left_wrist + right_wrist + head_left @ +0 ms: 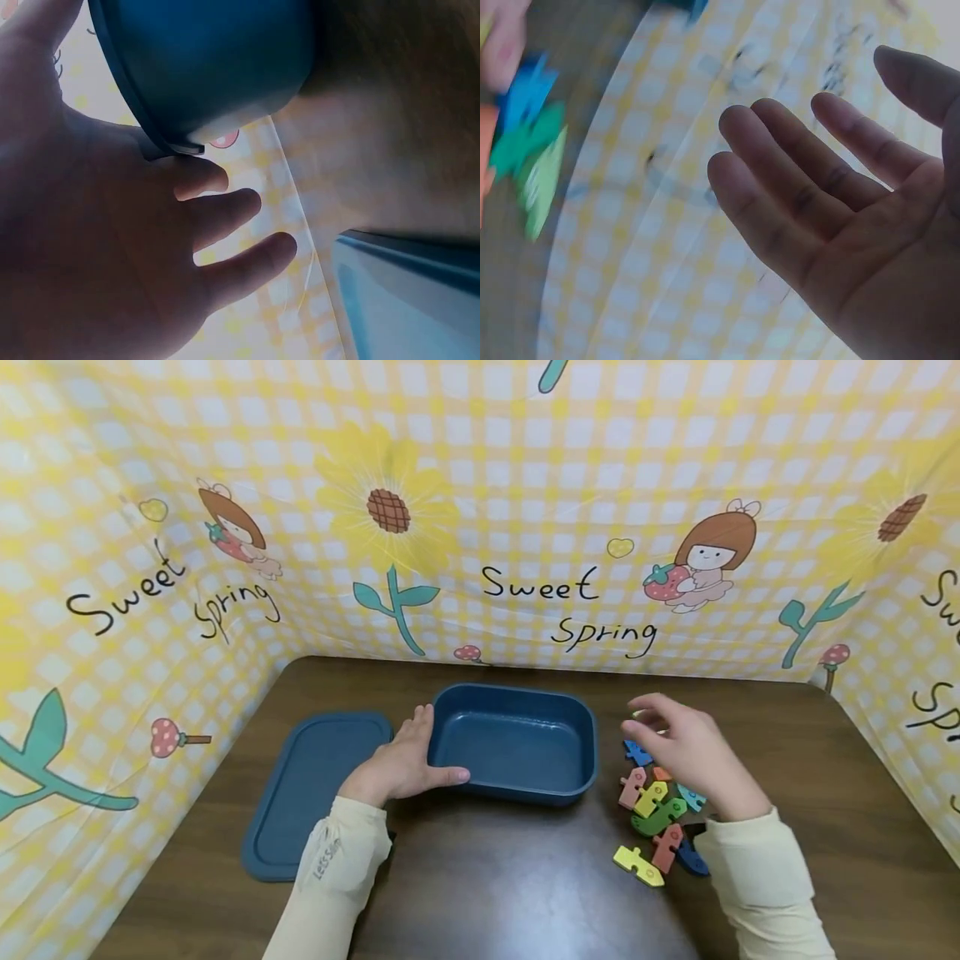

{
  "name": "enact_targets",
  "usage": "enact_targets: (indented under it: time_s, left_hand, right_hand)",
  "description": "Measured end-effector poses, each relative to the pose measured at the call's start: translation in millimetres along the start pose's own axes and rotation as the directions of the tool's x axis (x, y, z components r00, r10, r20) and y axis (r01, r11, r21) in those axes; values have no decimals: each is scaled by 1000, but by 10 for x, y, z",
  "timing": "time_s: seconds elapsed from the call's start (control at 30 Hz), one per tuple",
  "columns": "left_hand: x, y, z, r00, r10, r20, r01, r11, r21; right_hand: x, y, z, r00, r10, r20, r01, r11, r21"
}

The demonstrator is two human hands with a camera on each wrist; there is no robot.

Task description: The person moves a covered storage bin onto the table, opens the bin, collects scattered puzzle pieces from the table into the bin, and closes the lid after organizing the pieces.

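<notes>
A dark blue rectangular box [517,792] stands lidless on the table, nothing inside it. Against its left end rests my left hand [405,760], thumb along the near rim and the other fingers straight and spread. In the left wrist view the palm meets the box's rim [124,82]. My right hand [686,743] hovers over a loose pile of colourful puzzle pieces [658,814], holding nothing. Its fingers are relaxed and slightly bent in the right wrist view. Part of the pile, with a blue piece [637,752] and an orange one, is partly hidden under this hand.
The flat blue lid [315,785] lies left of the box. A yellow piece [637,866] sits at the pile's near edge. All lies on a dark brown wooden table [487,877], with a yellow checked cloth [510,510] hanging behind and at both sides.
</notes>
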State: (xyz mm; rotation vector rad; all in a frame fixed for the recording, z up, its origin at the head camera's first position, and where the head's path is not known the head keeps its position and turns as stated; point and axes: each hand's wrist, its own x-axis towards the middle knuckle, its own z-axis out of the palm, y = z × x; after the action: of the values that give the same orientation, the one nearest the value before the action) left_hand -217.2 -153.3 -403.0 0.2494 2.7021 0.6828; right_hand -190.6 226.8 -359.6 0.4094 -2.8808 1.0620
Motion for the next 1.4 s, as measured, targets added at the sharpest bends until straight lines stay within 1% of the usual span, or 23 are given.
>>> enact_targets:
  time_s: [0.07,0.13,0.3,0.47,0.57,0.67,0.73,0.83,0.9,1.0,1.2,1.4]
  left_hand:
    - [-29,-8,6,1000,-5,-3,5,1000,-5]
    - [-50,-7,13,1000,-10,-7,10,1000,-10]
    - [-70,28,26,1000,-24,-19,24,1000,-12]
    - [-22,76,47,1000,-10,-24,10,1000,-18]
    - [-1,92,53,1000,-5,-22,4,1000,-23]
    - [8,85,59,1000,-14,-17,13,1000,-28]
    - [7,74,61,1000,-17,-15,16,999,-34]
    - [-10,52,64,1000,-24,-13,23,999,-45]
    - [-25,34,62,1000,-26,-15,25,998,-57]
    - [-33,42,68,1000,-19,-15,18,997,-74]
    - [-33,33,76,1000,-1,-18,0,996,-94]
    - [-18,20,99,1000,3,-20,-5,995,-100]
  right_hand:
    - [16,122,-84,999,49,15,-49,999,-11]
    - [38,231,-137,996,80,29,-79,997,-25]
    - [110,425,-183,990,123,65,-117,989,-85]
    - [205,594,-197,964,232,131,-207,962,-179]
    - [305,694,-144,944,275,181,-239,950,-200]
    - [441,784,-46,938,266,221,-215,950,-228]
    - [536,831,16,938,242,247,-176,949,-262]
    - [656,873,90,934,219,282,-121,938,-325]
    - [711,880,130,928,218,302,-103,930,-353]
    - [727,900,142,928,219,302,-94,921,-379]
    - [722,902,115,928,231,294,-104,915,-391]
    - [697,938,99,933,207,293,-86,922,-378]
